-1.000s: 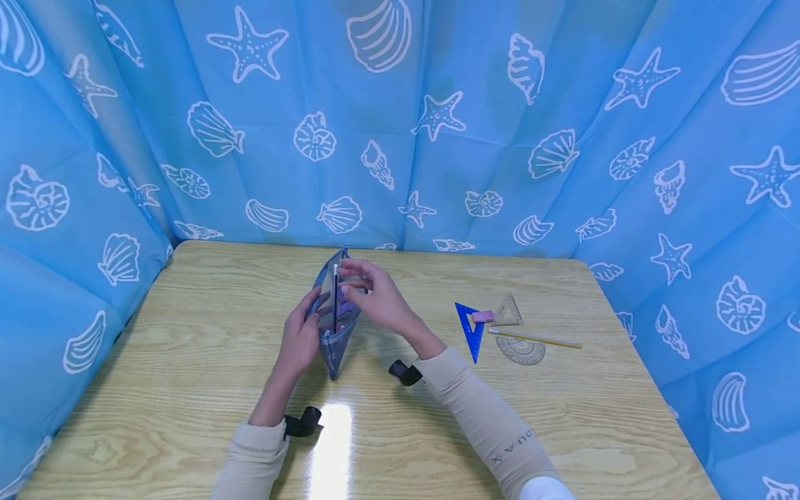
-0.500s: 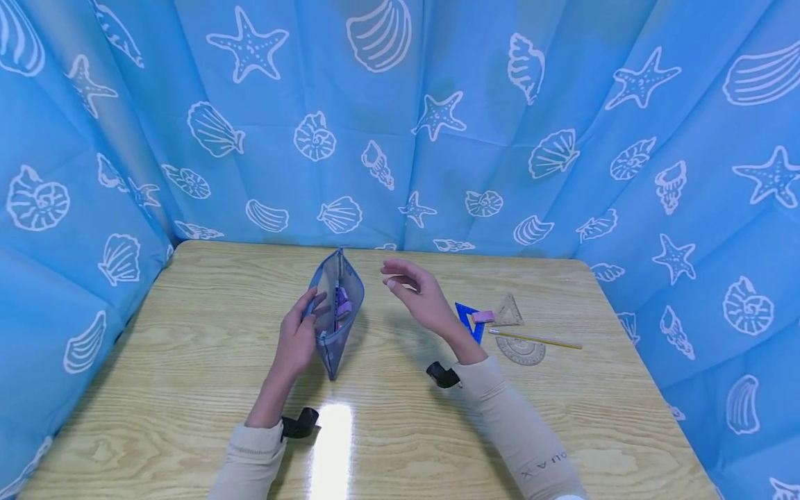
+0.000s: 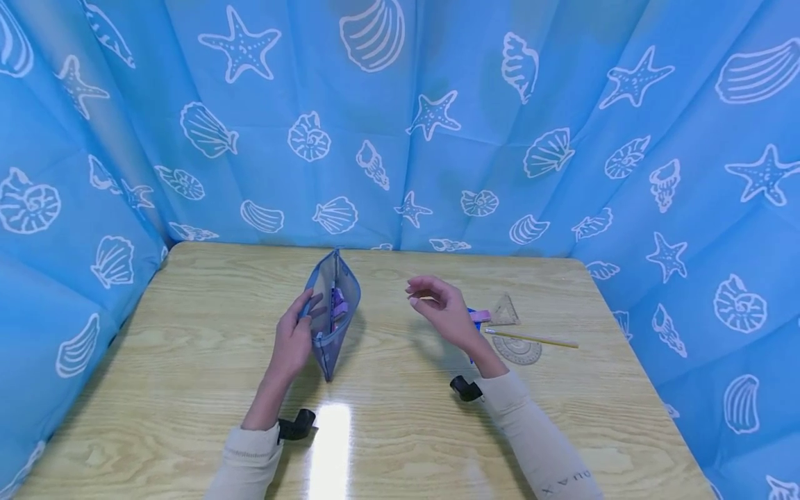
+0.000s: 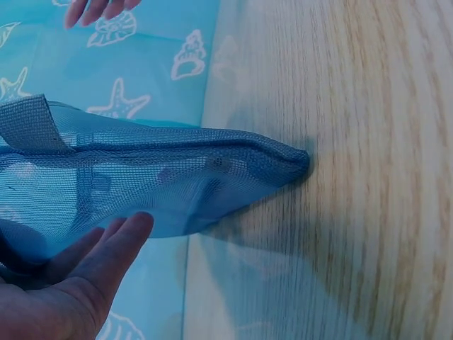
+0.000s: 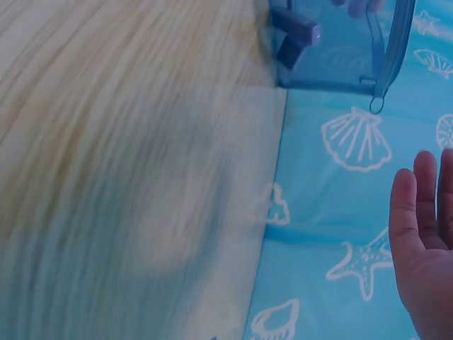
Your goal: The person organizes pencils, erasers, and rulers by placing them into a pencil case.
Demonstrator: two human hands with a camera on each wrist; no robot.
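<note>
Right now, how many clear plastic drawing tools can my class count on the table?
2: the triangular set square, beyond the yellow pencil, and the semicircular protractor, on the pencil's near side. The right hand or pouch may hide more.

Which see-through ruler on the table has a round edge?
The clear protractor: one edge curves, and the yellow pencil lies along its straight side. The clear set square has three straight sides.

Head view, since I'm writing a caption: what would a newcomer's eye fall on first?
Probably the blue shell-printed curtain, bright behind the wooden table. Next, left of centre, the left hand holds an open mesh pouch with purple things inside. Right of that, past the raised right hand, a yellow pencil lies near a pink eraser.
</note>
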